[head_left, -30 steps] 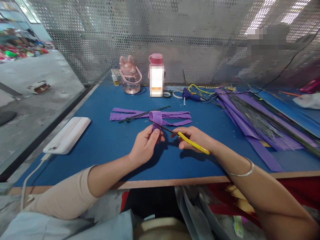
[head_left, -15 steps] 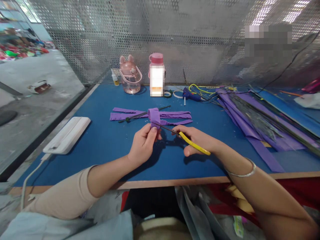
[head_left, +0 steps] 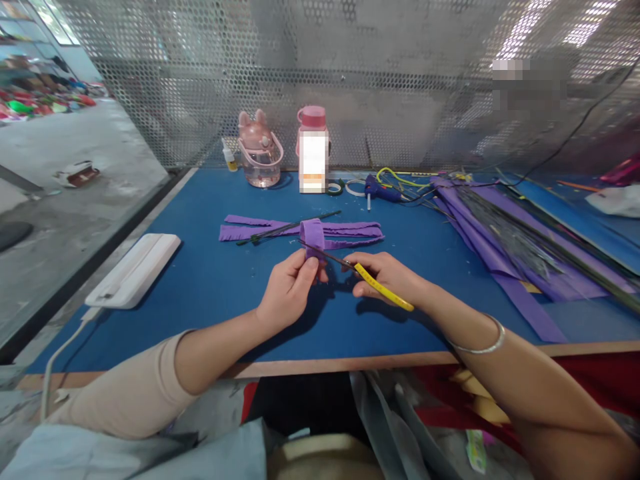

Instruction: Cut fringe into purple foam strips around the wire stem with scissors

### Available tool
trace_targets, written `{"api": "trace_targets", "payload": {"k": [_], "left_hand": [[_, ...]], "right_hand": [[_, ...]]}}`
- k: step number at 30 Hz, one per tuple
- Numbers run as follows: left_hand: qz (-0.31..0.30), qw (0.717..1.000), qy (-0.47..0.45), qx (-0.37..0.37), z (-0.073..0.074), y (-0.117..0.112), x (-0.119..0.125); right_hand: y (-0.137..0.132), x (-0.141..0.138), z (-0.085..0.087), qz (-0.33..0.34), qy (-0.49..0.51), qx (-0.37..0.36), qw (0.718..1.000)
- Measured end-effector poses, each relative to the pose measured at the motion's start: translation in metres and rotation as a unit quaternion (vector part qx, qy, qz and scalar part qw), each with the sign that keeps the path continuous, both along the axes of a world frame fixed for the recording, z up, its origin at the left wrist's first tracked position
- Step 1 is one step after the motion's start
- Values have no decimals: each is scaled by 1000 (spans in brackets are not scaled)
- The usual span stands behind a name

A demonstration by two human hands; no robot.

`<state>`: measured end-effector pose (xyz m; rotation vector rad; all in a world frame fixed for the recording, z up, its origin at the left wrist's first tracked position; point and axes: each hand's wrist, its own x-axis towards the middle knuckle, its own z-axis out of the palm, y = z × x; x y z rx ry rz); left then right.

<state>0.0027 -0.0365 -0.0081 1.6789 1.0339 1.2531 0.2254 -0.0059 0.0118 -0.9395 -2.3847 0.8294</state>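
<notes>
Between the thumb and fingers of my left hand (head_left: 287, 287) is a folded purple paper strip (head_left: 313, 235), its loop standing up above the thumb. My right hand (head_left: 385, 275) is closed on yellow-handled scissors (head_left: 383, 288). Their dark blades point left and lie across the lower part of the strip, just above my left thumb. Behind my hands, fringed purple strips (head_left: 353, 229) lie flat on the blue tabletop, with thin dark green stems (head_left: 280, 231) across them.
A white power bank (head_left: 134, 272) with a cable lies at left. At the back stand a pink-lidded jar (head_left: 261, 153), a pink bottle (head_left: 314, 119) and a small dropper bottle (head_left: 230, 159). A blue glue gun (head_left: 383, 189) lies near purple sheets (head_left: 525, 303) and stems at right.
My left hand and the strip have shifted slightly right and down. The scissors have moved a little left, and my right thumb has drawn in closer to the fingers.
</notes>
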Motion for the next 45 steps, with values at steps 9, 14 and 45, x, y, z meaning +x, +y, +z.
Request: {"api": "trace_targets", "payload": {"k": [9,14,45], "left_hand": [[28,999,32,11,3,1,-2],[33,998,37,26,3,2,-3],[54,998,-16,41,3,2,-2]], "right_hand": [[-1,0,1,-13,-3,7,1000],[-1,4,4,22,-13,-24,999],[-3,0,2,-16,-10,-14,1000]]}}
